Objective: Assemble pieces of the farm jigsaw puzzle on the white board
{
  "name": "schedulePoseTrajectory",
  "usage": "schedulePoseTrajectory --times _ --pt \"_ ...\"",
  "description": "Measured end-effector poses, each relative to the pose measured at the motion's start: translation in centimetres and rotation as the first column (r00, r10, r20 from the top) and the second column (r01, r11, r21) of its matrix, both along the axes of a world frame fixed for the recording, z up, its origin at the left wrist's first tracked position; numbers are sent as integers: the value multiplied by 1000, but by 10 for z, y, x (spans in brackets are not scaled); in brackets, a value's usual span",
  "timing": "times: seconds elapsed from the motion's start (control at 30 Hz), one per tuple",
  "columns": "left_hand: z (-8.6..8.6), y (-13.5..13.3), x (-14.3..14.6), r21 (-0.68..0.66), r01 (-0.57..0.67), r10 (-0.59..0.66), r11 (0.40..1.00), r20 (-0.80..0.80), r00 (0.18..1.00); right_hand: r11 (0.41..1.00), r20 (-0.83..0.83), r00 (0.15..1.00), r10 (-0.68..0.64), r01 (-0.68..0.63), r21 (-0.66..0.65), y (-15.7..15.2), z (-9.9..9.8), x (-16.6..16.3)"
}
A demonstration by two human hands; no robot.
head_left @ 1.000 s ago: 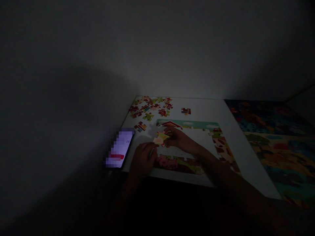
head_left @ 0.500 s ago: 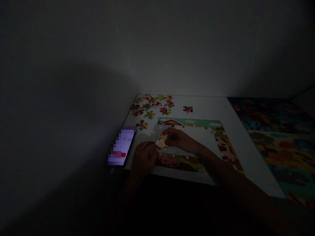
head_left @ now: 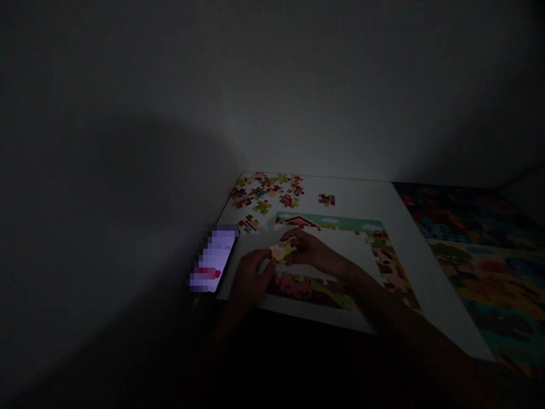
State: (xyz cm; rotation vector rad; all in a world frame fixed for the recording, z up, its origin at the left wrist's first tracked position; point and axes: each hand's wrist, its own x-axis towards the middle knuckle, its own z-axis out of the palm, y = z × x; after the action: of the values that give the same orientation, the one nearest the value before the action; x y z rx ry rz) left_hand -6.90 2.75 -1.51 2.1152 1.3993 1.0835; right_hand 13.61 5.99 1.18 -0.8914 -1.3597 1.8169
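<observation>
In a dark room, a partly built jigsaw puzzle (head_left: 374, 238) lies on a white board (head_left: 409, 255). My right hand (head_left: 310, 250) pinches a small pale yellow-green puzzle piece (head_left: 281, 250) over the puzzle's left edge. My left hand (head_left: 249, 278) rests beside it at the board's near left corner, its fingertips touching the same piece. Loose puzzle pieces (head_left: 266, 192) lie scattered at the board's far left corner.
A lit phone (head_left: 213, 260) lies left of the board, close to my left hand. One stray piece (head_left: 326, 199) sits apart near the far edge. A colourful patterned mat (head_left: 481, 250) covers the surface to the right. A plain wall stands behind.
My left hand's fingers have reached up to the piece held by my right hand. The view has shifted slightly down the frame.
</observation>
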Motion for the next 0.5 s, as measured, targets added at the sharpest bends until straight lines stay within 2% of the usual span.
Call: schedulePoseTrajectory --times 0.13,0.23,0.33,0.37,0.4,0.5 --pt "6 6 3 -73 -1 1 997 5 1000 991 98 995 -18 4 137 -3 6 -1" --pt "10 -3 -1 -23 -48 49 999 45 998 981 144 989 -44 15 196 -3 7 -1" --pt "6 -39 -14 80 -201 193 976 94 977 983 172 982 -76 45 177 -2 3 3" --pt "4 -55 -20 62 -175 172 983 51 984 983 172 981 -93 63 171 0 1 5" --pt "0 -71 -24 -21 -107 107 994 -24 994 982 167 979 -114 85 168 1 -1 6" --pt "-7 -105 -29 -104 -45 38 994 -75 996 976 146 977 -153 126 177 5 -6 10"
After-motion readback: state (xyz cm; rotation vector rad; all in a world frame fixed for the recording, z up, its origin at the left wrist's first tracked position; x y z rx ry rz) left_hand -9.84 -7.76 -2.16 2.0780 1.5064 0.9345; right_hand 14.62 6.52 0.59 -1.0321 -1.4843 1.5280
